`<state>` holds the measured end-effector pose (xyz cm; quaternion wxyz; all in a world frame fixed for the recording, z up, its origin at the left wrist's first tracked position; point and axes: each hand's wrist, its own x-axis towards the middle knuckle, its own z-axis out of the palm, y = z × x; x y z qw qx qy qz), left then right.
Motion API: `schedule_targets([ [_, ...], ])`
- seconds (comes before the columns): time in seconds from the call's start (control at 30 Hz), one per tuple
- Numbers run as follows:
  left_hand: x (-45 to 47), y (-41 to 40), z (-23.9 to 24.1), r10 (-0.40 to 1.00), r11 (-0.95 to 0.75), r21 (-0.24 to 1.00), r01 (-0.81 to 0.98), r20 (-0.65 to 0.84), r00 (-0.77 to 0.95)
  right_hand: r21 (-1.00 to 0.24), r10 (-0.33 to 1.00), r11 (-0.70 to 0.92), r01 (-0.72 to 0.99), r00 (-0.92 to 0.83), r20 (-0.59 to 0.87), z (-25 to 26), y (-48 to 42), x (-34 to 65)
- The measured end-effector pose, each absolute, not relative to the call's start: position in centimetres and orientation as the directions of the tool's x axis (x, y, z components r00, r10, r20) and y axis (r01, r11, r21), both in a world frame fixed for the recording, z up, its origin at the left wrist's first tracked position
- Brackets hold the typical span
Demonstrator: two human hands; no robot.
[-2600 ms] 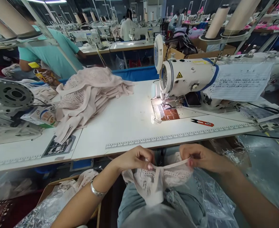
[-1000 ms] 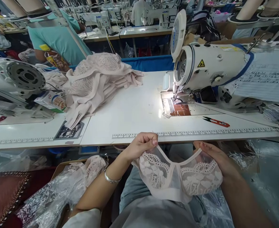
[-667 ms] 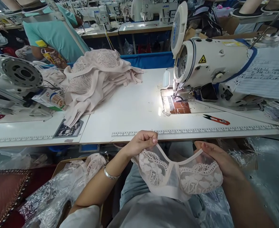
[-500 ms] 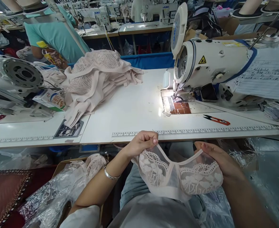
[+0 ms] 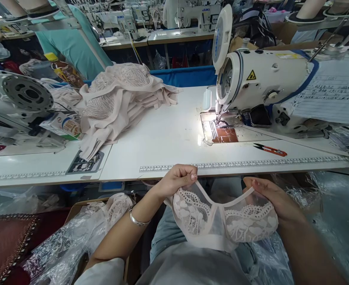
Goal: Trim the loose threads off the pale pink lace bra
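Observation:
A pale pink lace bra (image 5: 218, 225) hangs stretched between my two hands, above my lap and just off the table's front edge. My left hand (image 5: 178, 180) pinches its upper left end between thumb and fingers. At the upper right end, my right hand (image 5: 273, 198) grips the other cup's edge; most of its fingers are behind the fabric. Past the table edge stands a white sewing machine (image 5: 263, 75) with its lamp lit over the needle plate. Orange-handled thread snips (image 5: 270, 150) lie on the table in front of it.
A heap of similar pale bras (image 5: 117, 99) lies on the white table (image 5: 159, 134), left of centre. Farther left is a second sewing machine (image 5: 16, 103). Below the table, a box with plastic wrap (image 5: 82, 229) sits beside a red cushion (image 5: 8, 245). A person in teal (image 5: 70, 39) is behind.
My hands and the bra keep almost the same pose. The view has shifted very slightly, and the person in teal beyond the table has moved a little.

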<state>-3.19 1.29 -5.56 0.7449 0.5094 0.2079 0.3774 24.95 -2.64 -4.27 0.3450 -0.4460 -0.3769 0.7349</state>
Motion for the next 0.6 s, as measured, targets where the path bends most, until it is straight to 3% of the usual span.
schedule_targets([
  [0.1, -3.3, 1.2, -5.6, 0.767, 0.205, 0.910, -0.361, 0.080, 0.637, -0.876, 0.845, -0.457, -0.155, -0.384, -0.373, -4.3, -2.4, 25.4],
  [0.2, -2.9, 0.9, -5.6, 0.761, 0.218, 0.907, -0.359, 0.072, 0.645, -0.927, 0.785, -0.375, -0.015, -0.537, -0.309, -4.0, -1.6, 26.0],
  [0.3, -1.9, 0.6, -5.5, 0.742, 0.235, 0.916, -0.326, 0.048, 0.669, -0.967, 0.635, -0.164, 0.195, -0.730, -0.254, -3.5, -0.7, 25.4],
  [0.4, -0.7, 0.6, -5.2, 0.692, 0.248, 0.933, -0.259, 0.016, 0.722, -0.944, 0.559, 0.087, 0.319, -0.800, -0.218, -3.1, -0.3, 23.3],
  [0.5, -0.6, 1.3, -4.6, 0.666, 0.249, 0.947, -0.203, -0.015, 0.746, -0.909, 0.451, 0.273, 0.315, -0.877, -0.168, -3.0, -0.5, 22.0],
  [0.6, -1.5, 2.7, -3.7, 0.550, 0.238, 0.969, -0.068, -0.077, 0.831, -0.944, 0.402, 0.254, 0.211, -0.911, -0.096, -2.9, -1.8, 23.2],
])
